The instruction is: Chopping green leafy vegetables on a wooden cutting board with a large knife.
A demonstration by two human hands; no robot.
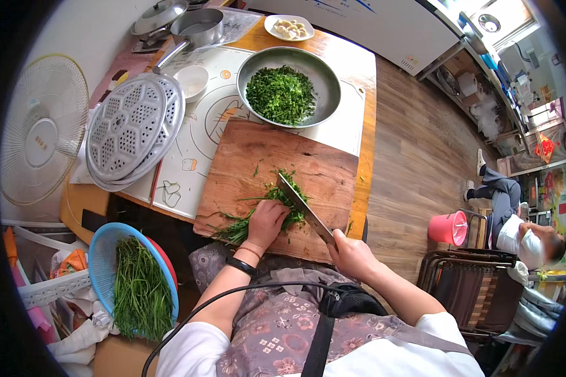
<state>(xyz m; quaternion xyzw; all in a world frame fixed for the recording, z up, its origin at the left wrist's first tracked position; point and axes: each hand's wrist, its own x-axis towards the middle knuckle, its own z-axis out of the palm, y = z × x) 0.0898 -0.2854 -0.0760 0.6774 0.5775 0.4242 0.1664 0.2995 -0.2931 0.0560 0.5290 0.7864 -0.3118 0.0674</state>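
My left hand (pixel 267 221) presses down on a bunch of green chives (pixel 236 230) at the lower part of a wooden cutting board (pixel 320 165). In my right hand (pixel 351 254) is the handle of a cleaver (pixel 303 207), whose blade stands close beside the left fingers, over the greens. Cut chives (pixel 290 181) lie around the blade. Beyond the board, a wide metal bowl (pixel 328 101) holds a heap of chopped chives (pixel 283 94). Uncut long chives (pixel 141 287) fill a blue plastic basket (pixel 99 264) at the lower left.
Perforated metal steamer plates (pixel 127 127) lie left of the board, near a white bowl (pixel 191 81), a metal saucepan (pixel 198 28) and a fan (pixel 42 136). A plate of pale pieces (pixel 288 28) stands behind the metal bowl. A person (pixel 514 231) sits at the right, near a pink bucket (pixel 445 228).
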